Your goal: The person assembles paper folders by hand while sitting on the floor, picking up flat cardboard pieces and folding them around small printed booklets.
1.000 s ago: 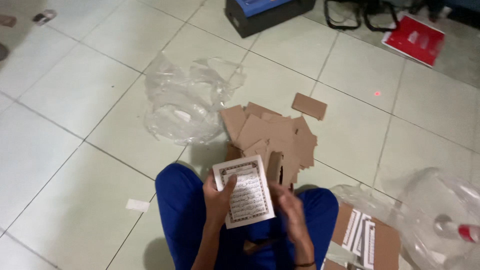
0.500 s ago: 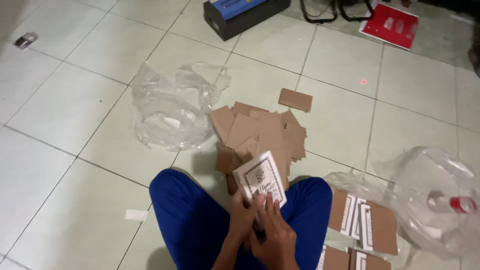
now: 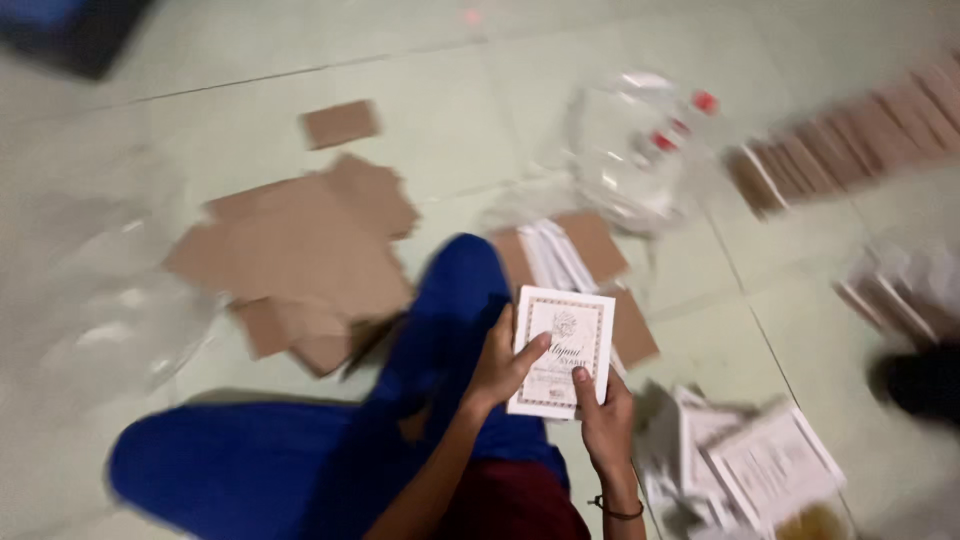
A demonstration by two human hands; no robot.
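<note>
I hold a small white booklet (image 3: 562, 350) with a dark patterned border in both hands, above my knee in blue trousers (image 3: 440, 320). My left hand (image 3: 503, 365) grips its left edge, thumb across the cover. My right hand (image 3: 603, 415) holds its lower right corner; a dark band circles that wrist. To the left a pile of brown cardboard pieces (image 3: 300, 255) lies on the tiled floor. More booklets and brown covers (image 3: 570, 250) lie just beyond my knee.
A crumpled clear plastic bag (image 3: 640, 150) sits at the upper right, another clear bag (image 3: 90, 320) at the left. A row of brown covers (image 3: 850, 130) runs along the far right. White booklets (image 3: 760, 465) are stacked at the lower right. A single cardboard piece (image 3: 340, 123) lies apart.
The view has swung to the right, so the cardboard pile now sits at the left. Both hands still hold the booklet, now lower and right of my knee.
</note>
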